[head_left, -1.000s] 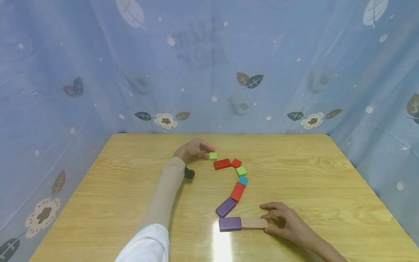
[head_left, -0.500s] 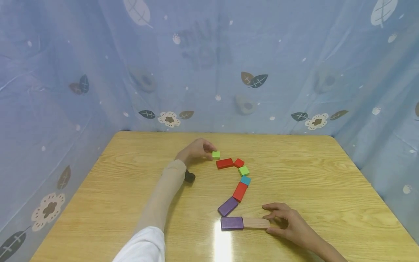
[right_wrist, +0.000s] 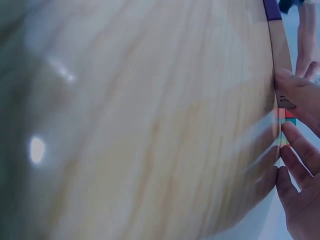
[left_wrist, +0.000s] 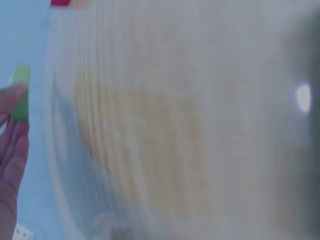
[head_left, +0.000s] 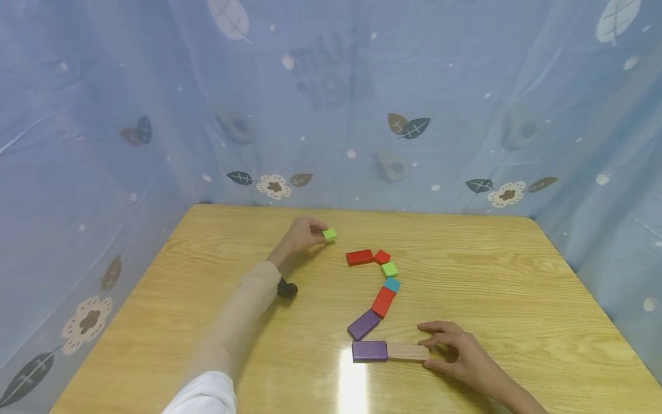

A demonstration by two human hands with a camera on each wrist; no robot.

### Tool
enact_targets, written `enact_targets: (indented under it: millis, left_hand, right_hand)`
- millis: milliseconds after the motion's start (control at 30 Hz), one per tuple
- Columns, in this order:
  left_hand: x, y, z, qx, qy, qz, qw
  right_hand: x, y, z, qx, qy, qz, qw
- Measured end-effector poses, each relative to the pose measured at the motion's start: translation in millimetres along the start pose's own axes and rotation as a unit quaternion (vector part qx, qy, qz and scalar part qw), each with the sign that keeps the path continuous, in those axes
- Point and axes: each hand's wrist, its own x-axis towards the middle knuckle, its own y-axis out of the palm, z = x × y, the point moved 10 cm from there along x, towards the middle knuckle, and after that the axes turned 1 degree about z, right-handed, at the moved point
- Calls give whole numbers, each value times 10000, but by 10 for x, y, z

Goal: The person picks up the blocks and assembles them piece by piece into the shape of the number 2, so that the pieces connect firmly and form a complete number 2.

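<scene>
In the head view my left hand (head_left: 306, 234) pinches a light green block (head_left: 330, 234) between thumb and fingers, apart from the row of blocks. The left wrist view shows the thumb against this green block (left_wrist: 21, 95). My right hand (head_left: 460, 353) holds the right end of a plain wooden block (head_left: 408, 352), thumb on its near side. That wooden block touches a purple block (head_left: 369, 351) end to end. A second purple block (head_left: 364, 325), a red block (head_left: 383, 302), a blue block (head_left: 392, 284), another green block (head_left: 389, 269) and a small red block (head_left: 382, 257) curve away behind.
The curve ends at a long red block (head_left: 359, 257), nearest the left hand. All lie on a wood-grain table (head_left: 491, 276), with a patterned blue curtain (head_left: 331, 115) behind and at the sides. A black object (head_left: 287, 289) sits at the left wrist.
My left hand has moved left and back with the green block, widening its gap to the long red block. The right hand stays at the wooden block. The head view has shifted slightly.
</scene>
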Motion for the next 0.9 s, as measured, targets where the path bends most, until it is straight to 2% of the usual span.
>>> enact_targets:
  millis: [100, 233, 300, 400, 567, 733, 833, 900]
  left_hand:
    - [-195, -87, -2, -11, -247, -569, 9981]
    - [-466, -135, -12, -364, -698, -1247, 9891]
    - [-558, -133, -47, -540, -796, -1467, 9845]
    - [-663, -122, -120, -663, -784, -1681, 9804]
    - [-798, -27, -181, -929, -842, -1780, 9760]
    - [-887, 182, -84, -1215, -1069, -1624, 9734]
    - [-894, 276, -87, -869, -1007, -1522, 9794]
    - [-886, 311, -133, -549, -839, -1491, 9837]
  right_hand:
    - [0, 15, -5, -1, 29, 30, 10000]
    - [-1, 15, 10, -19, -79, -6, 10000]
    - [1, 4, 11, -48, -123, -57, 9999]
    - [5, -2, 7, -70, -157, -97, 9998]
    - [9, -2, 6, -64, -152, -37, 9999]
    - [14, -17, 7, -137, -108, -82, 9998]
    - [15, -26, 1, -144, -52, -94, 9998]
    - [14, -23, -1, -124, -20, -80, 9999]
